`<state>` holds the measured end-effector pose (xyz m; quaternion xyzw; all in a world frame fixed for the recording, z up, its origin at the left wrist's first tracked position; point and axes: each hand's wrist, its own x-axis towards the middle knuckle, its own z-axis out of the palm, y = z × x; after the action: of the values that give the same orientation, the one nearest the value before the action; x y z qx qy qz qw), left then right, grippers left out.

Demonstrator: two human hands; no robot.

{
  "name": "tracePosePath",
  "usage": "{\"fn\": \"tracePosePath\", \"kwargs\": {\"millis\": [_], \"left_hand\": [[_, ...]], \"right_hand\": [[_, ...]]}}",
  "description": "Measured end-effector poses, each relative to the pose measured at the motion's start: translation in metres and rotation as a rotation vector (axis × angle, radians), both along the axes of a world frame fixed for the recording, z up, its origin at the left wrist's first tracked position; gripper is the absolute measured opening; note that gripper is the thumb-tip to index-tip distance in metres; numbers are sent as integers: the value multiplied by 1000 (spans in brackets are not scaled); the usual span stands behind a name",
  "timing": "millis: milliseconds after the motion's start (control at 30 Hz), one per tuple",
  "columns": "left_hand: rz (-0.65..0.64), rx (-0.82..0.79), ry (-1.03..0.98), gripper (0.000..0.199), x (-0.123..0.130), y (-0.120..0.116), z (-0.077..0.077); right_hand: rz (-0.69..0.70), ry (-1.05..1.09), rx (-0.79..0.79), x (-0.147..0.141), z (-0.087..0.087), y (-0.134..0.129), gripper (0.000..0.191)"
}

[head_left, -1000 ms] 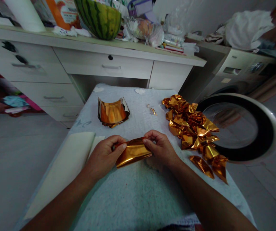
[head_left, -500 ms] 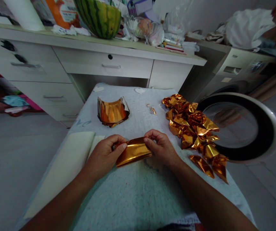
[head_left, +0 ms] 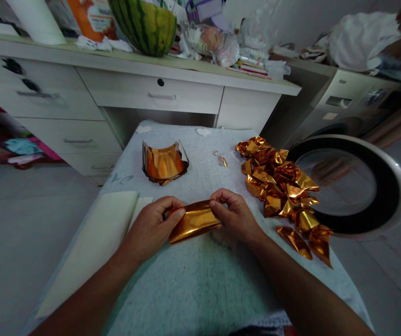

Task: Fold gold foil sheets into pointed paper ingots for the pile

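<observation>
Between my hands a shiny gold foil sheet (head_left: 196, 222) is stretched, its upper edge rolled or folded over. My left hand (head_left: 160, 219) pinches its left end between thumb and fingers. At the upper right corner my right hand (head_left: 233, 212) pinches it the same way. Beyond my left hand stands a curved stack of gold foil sheets (head_left: 165, 163). To the right of my right hand lies a heap of folded gold foil pieces (head_left: 273, 177). Small gold scraps (head_left: 223, 161) rest between stack and heap.
A pale cloth (head_left: 200, 289) covers the table. White paper sheets (head_left: 91, 252) lie along its left side. Behind stands a white drawer desk (head_left: 182, 93) bearing a cut watermelon (head_left: 147, 28) and clutter. An open washing machine door (head_left: 347, 184) reaches the table's right edge.
</observation>
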<state>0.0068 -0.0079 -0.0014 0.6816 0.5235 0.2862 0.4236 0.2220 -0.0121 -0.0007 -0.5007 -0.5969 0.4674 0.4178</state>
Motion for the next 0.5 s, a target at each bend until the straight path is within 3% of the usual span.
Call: {"fn": "tracePosePath", "kwargs": {"millis": [333, 500], "left_hand": [[91, 103, 172, 16, 4, -1, 1], [131, 119, 203, 25, 6, 0, -1]], "right_hand": [[-114, -482, 177, -5, -10, 2, 11], [-118, -583, 177, -8, -9, -1, 11]]}}
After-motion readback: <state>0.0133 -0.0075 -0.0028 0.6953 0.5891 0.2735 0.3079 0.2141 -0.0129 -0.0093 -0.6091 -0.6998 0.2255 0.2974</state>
